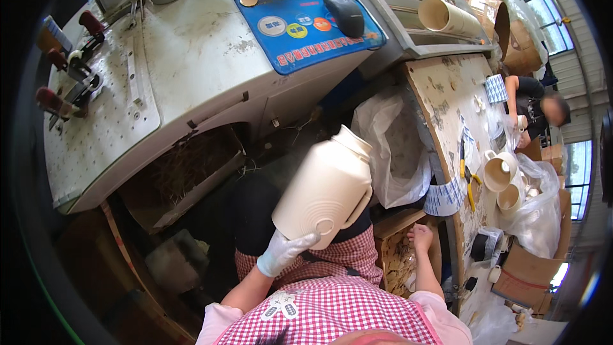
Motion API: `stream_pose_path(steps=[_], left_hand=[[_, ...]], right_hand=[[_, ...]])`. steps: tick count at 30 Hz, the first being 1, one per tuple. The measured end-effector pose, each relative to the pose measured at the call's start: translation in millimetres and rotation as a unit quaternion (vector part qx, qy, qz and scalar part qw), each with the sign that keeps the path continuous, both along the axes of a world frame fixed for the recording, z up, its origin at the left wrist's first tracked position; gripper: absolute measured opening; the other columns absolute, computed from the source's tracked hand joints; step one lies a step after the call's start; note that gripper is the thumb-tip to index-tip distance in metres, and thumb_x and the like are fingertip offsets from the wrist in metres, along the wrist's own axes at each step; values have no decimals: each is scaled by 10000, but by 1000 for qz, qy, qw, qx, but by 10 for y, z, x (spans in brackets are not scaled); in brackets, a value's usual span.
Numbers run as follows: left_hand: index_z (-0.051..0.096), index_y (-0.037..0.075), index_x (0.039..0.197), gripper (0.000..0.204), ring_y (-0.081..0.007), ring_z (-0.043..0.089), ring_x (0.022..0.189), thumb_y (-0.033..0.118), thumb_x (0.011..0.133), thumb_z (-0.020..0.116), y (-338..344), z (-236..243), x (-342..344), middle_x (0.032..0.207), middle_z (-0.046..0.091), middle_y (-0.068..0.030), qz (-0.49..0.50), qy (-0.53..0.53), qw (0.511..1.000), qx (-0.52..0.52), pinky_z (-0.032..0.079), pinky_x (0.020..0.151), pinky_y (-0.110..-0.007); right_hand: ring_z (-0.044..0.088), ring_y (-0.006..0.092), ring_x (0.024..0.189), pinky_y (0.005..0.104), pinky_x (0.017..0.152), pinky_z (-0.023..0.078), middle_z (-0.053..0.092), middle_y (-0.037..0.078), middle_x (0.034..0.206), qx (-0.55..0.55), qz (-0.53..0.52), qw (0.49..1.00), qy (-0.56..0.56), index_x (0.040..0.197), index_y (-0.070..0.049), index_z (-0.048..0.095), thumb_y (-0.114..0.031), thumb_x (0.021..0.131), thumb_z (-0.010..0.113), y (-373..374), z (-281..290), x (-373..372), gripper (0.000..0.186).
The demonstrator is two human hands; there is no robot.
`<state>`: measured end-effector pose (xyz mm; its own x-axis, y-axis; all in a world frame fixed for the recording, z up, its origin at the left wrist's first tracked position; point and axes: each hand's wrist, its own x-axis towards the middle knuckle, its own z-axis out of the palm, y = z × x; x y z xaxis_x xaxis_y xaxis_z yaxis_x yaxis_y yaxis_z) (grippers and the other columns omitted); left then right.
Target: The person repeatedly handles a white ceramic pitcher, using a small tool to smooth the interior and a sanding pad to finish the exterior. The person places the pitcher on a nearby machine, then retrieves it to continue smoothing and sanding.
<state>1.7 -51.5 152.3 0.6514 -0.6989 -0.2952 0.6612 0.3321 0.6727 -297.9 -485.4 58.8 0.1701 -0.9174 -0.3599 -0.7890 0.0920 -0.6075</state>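
A cream-coloured plastic jug body [324,185] with a narrow neck, a side handle and ringed ridges leans over my lap. My left hand [285,252], in a pale glove, grips it near its base, with the thumb across the ridged face. The fingers behind the jug are hidden. To the right, my bare right hand [420,237] is raised above an open box [408,265] with tan scraps in it. Its fingers are curled in, and whatever they may hold is too small to make out.
A machine table with a blue mouse pad [306,22], a black mouse [343,15] and toggle clamps [76,70] lies ahead. On the right bench are yellow-handled pliers [472,188], cream cups [500,171] and plastic bags. A clear bag [399,153] hangs beside it. Another person [533,105] works beyond.
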Motion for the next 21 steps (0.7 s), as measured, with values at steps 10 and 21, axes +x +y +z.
stream_pose_path(steps=[10, 21], left_hand=[[579, -28, 1373, 524, -175, 626, 1143, 126, 921, 797, 18, -282, 103, 1273, 662, -95, -78, 109, 991, -11, 517, 991, -327], [567, -12, 1399, 522, -174, 630, 1154, 48, 919, 766, -21, -401, 203, 1283, 669, -90, -160, 122, 979, -17, 510, 1012, -336]], right_hand=[[692, 155, 642, 298, 586, 545, 716, 104, 813, -219, 83, 971, 42, 994, 15, 672, -91, 989, 657, -3, -31, 185, 107], [703, 333, 1075, 424, 922, 547, 751, 167, 1128, -39, 213, 923, 317, 1251, -48, 670, -313, 821, 820, 109, -927, -614, 527]])
